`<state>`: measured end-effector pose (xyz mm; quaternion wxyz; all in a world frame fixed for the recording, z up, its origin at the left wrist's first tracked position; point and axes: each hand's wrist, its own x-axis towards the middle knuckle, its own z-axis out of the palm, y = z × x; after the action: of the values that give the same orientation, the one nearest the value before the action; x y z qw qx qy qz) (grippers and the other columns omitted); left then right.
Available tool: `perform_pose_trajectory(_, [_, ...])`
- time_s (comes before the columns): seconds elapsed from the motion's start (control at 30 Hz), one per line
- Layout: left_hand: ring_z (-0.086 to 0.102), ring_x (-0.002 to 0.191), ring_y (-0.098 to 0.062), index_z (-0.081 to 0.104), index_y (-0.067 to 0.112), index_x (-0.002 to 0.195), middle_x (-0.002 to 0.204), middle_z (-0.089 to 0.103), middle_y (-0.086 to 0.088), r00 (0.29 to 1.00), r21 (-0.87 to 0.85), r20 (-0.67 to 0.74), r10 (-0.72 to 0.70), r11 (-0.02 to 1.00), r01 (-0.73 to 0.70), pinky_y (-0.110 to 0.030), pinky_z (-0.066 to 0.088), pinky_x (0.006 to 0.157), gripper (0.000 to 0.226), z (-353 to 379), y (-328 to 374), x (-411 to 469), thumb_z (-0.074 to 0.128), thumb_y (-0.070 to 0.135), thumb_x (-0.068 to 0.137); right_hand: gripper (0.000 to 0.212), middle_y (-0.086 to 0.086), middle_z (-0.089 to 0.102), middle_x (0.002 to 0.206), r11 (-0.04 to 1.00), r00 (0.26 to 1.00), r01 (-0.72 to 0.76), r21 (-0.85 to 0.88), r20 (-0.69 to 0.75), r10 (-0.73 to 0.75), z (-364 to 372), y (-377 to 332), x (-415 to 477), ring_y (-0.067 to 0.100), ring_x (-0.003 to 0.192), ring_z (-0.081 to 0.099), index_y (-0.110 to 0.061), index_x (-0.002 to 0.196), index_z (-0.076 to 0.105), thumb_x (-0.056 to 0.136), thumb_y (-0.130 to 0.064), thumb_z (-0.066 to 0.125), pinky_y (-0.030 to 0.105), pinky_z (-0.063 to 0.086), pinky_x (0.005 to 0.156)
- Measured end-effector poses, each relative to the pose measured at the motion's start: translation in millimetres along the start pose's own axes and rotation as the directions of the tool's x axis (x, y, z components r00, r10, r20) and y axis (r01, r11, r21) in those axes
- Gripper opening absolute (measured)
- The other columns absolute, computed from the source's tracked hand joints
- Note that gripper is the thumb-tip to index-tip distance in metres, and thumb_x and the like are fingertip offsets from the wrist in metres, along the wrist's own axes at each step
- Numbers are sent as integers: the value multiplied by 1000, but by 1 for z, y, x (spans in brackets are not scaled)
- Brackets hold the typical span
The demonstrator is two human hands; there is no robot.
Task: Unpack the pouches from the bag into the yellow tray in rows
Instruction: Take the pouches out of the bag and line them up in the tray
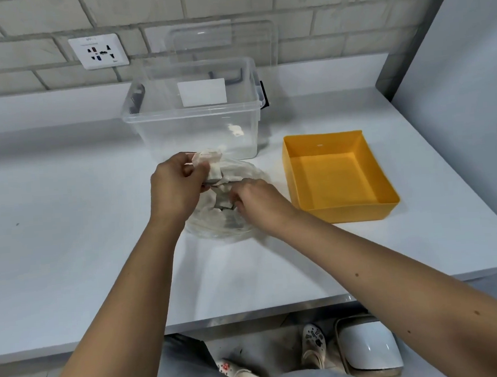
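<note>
A clear plastic bag [214, 223] lies on the white table in front of me, with pale pouches [215, 168] inside it. My left hand [173, 187] grips the bunched top of the bag at its far edge, fingers curled round the plastic. My right hand [257, 201] reaches in at the bag's opening, and its fingertips pinch something there; whether it is a pouch or the plastic I cannot tell. The yellow tray [360, 210] stands to the right of the bag, with nothing in it.
A clear plastic storage box [196, 133] with a white label stands just behind the bag, its lid [260, 40] leaning on the brick wall. A wall socket [98, 51] is at the back left. A grey panel [452, 56] bounds the table's right side.
</note>
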<state>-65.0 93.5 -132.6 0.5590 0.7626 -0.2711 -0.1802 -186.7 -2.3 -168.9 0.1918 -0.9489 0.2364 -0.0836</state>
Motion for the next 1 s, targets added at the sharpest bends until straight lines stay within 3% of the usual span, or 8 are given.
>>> perform_pose_trajectory(0.2, [75,76,-19,71,23,94,78,75,-3,1000,-26,-9,-28,999,27,-39,61,81,14,0,-6,-1,63,12,88,13,9,70,94,984,996,-75,-161,-58,66,3,1,12,27,85,65,-13,94,71,88,-21,63,27,35,62])
perform_pose_trajectory(0.33, [75,79,-21,69,24,93,81,75,-5,999,-42,-13,-31,999,31,-39,62,80,16,-1,-5,1,63,10,88,25,3,70,93,976,991,-72,-204,-121,48,9,0,14,25,84,66,-20,92,69,84,-43,68,27,35,61])
perform_pose_trajectory(0.5, [75,78,-20,70,23,95,80,74,-5,999,-29,-15,-40,999,39,-39,62,80,14,-1,-7,2,63,13,89,18,0,71,97,983,987,-44,-181,-158,15,13,-2,10,25,91,66,-23,99,67,87,-34,60,28,39,63])
perform_pose_trajectory(0.67, [75,76,-22,70,19,98,85,75,-6,998,-23,-48,-47,999,46,-40,62,78,12,-2,-9,4,58,22,96,13,-6,73,83,974,959,-192,118,-190,212,-10,7,-5,17,80,65,-25,85,74,86,-31,63,27,47,61])
perform_pose_trajectory(0.77, [75,73,-22,69,19,97,86,75,-6,997,-10,-58,-40,999,40,-39,62,76,14,0,-6,3,57,24,98,11,-7,68,69,827,909,-288,483,-135,395,-28,13,-12,14,70,64,-17,74,71,84,-21,67,30,53,66])
perform_pose_trajectory(0.83, [74,71,-21,69,21,95,87,74,-6,997,-1,-55,-44,999,44,-38,62,74,14,2,-3,1,56,24,98,12,0,68,67,572,880,-318,756,11,474,-37,10,-13,17,64,65,-8,78,71,86,-16,66,34,56,67])
perform_pose_trajectory(0.9, [74,73,-24,69,18,97,91,73,-10,996,-37,-23,-81,996,80,-36,63,71,14,5,1,-2,55,22,99,14,7,66,71,355,882,-325,877,146,448,-42,3,-12,17,61,64,-2,85,70,90,-15,64,35,58,68])
perform_pose_trajectory(1.0, [74,79,-27,70,11,91,93,72,-14,984,-156,55,-170,972,176,-30,62,67,23,11,10,-9,53,23,101,14,8,66,72,358,884,-355,864,185,429,-42,-4,-6,18,62,63,-5,85,69,92,-16,64,38,59,71])
